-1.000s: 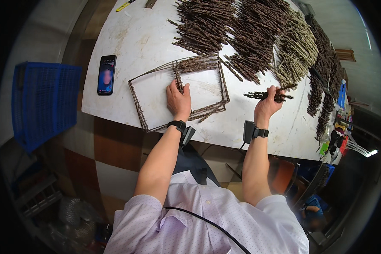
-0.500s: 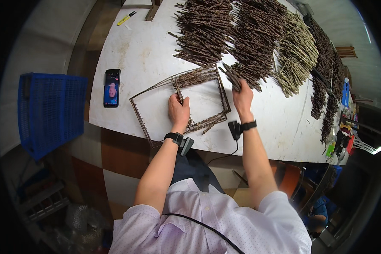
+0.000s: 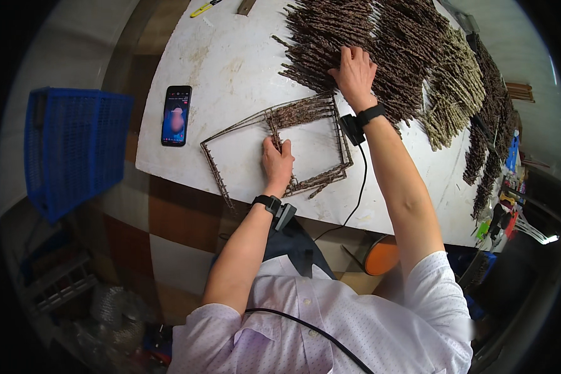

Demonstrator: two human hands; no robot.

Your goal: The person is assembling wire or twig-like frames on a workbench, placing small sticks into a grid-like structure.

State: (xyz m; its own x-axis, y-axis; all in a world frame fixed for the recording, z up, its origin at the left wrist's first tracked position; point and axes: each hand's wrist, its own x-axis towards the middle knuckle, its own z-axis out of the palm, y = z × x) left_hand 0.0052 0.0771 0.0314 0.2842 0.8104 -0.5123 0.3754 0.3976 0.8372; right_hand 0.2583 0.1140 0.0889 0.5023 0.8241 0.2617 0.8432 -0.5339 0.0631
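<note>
A brown rectangular wire frame point(image 3: 210, 163) with small prongs along its bars lies on the white table; short dark twigs fill its far edge. My left hand point(image 3: 277, 163) is closed around the frame's middle bar, with the thumb and fingers on either side of it. Beyond the frame, my right hand point(image 3: 355, 78) lies over the near part of a large pile of dark brown twigs point(image 3: 321, 37). Its fingers stretch forward and the thumb stands apart. No twigs show in its grasp, though its palm side is hidden.
A second dark twig pile point(image 3: 402, 68) and a paler twig pile point(image 3: 449, 106) spread to the right. A smartphone point(image 3: 176, 116) lies at the table's left, with yellow-handled snips point(image 3: 204, 8) farther back. A blue plastic crate point(image 3: 75, 149) stands left of the table.
My right hand has gone from beside the frame's right corner to the dark twig pile; the twigs it held no longer show in it. My left hand stays on the frame. The whole view has shifted.
</note>
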